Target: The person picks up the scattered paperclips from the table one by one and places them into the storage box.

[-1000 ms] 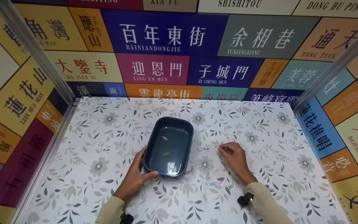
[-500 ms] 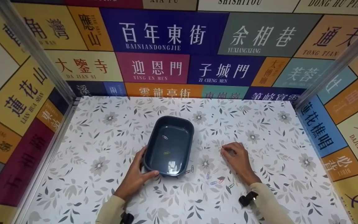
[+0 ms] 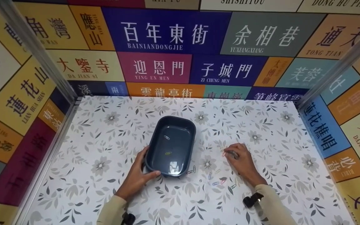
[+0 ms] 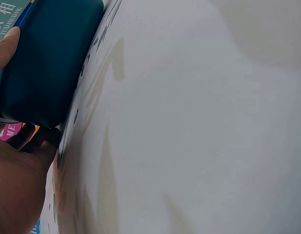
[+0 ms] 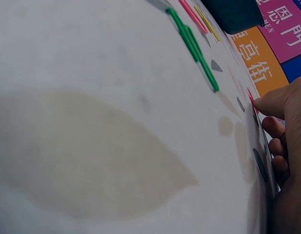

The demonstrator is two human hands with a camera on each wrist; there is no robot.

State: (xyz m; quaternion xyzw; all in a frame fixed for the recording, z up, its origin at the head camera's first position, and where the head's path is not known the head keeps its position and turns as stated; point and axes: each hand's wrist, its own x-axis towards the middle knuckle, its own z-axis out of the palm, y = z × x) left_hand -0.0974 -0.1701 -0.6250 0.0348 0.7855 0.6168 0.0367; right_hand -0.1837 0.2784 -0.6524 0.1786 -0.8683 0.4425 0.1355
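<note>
A dark blue rectangular dish (image 3: 180,140) stands on the patterned tabletop. Inside it lie a whitish paper clip (image 3: 167,137) and a yellow paper clip (image 3: 168,153). My left hand (image 3: 137,178) grips the dish's near left corner, thumb over the rim and fingers along the outer side; some fingertips are hidden behind it. To the right of the dish, my right hand (image 3: 242,161) pinches a pinkish-red paper clip (image 5: 250,95) between thumb and forefinger, close above the table. The other fingers are curled in.
Several loose paper clips lie between the dish and my right forearm, among them a green one (image 3: 232,187), a pink one (image 3: 222,182) and a blue one (image 3: 210,176). Two clips (image 3: 191,170) lie by the dish's near right corner. Sign-printed walls (image 3: 158,67) enclose the table.
My right hand has shifted slightly right, and the pinkish-red paper clip now shows at its fingertips. The left hand and the dish stay in place.
</note>
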